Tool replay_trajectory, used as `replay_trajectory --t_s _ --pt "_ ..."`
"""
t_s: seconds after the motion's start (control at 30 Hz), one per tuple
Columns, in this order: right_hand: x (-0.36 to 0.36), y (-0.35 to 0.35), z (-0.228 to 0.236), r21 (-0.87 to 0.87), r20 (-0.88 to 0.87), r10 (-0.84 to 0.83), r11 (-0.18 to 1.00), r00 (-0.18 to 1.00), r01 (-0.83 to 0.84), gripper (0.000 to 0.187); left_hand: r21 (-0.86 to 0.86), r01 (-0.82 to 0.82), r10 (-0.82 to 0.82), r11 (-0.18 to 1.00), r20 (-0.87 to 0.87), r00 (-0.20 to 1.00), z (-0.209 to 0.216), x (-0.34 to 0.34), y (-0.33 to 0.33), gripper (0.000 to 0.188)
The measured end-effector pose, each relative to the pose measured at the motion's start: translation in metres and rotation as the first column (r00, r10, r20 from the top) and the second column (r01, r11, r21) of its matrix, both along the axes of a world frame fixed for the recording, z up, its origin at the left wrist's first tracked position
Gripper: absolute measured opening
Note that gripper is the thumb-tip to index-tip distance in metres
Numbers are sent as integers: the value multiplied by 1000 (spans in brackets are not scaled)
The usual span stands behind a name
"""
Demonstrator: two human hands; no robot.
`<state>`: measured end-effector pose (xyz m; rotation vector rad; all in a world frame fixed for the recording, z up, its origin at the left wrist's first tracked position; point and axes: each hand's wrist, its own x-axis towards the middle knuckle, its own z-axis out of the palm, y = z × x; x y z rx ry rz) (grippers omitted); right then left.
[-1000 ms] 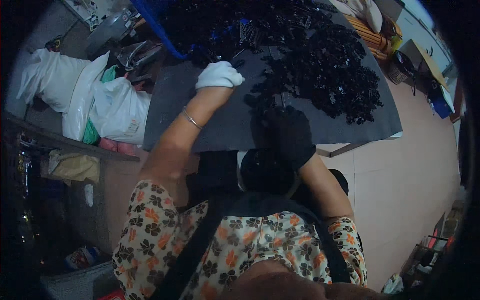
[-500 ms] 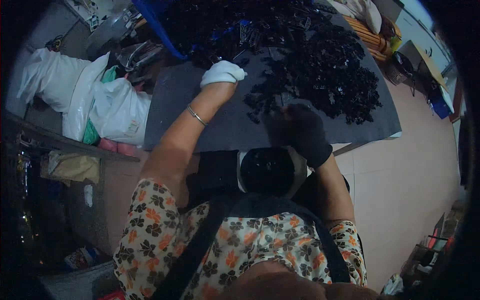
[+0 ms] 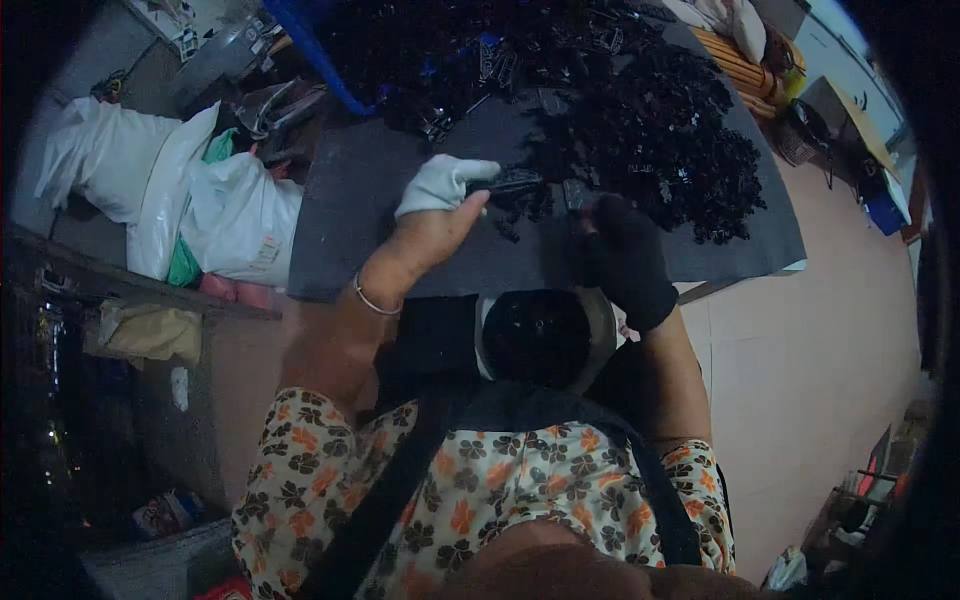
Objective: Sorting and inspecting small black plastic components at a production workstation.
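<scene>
My left hand (image 3: 440, 190) wears a white glove that leaves the thumb bare. It pinches a long, narrow, dark plastic part (image 3: 515, 184) pointing right, over the table. Across from it my right hand (image 3: 630, 260), in a black glove, is closed, with its fingertips near a small flat greyish piece (image 3: 573, 194); whether it grips that piece is too dark to tell. A large heap of small black plastic pieces (image 3: 680, 150) spreads over the table's right side, just beyond my right hand. Longer black parts (image 3: 500, 65) lie in a pile at the far side.
The dark grey table (image 3: 350, 220) has its near edge just in front of me. A blue sheet or bin edge (image 3: 320, 60) borders the far pile. White sacks (image 3: 240, 220) stand at the left. Below the near edge sits a round black container (image 3: 537, 340) with a pale rim.
My left hand has come back from the far pile toward me, and a dark plastic part now shows in its fingers. My right hand has shifted slightly to the right.
</scene>
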<state>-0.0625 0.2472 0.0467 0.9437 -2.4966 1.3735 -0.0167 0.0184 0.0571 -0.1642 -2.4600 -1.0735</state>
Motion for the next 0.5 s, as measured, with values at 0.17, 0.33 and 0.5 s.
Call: replay_trajectory --t_s 0.17,0.33,0.5 --pt "10 -8 -2 -355 189 182 929 965 -106 16 4 8 -9 1000 78 997 10 17 22 19" --pt "15 -15 -5 -453 462 269 891 845 -36 15 -82 28 -30 996 -28 999 -2 12 26 18" --pt "18 -14 4 -376 554 250 926 794 -30 15 -340 122 -157 932 -75 985 4 13 28 25"
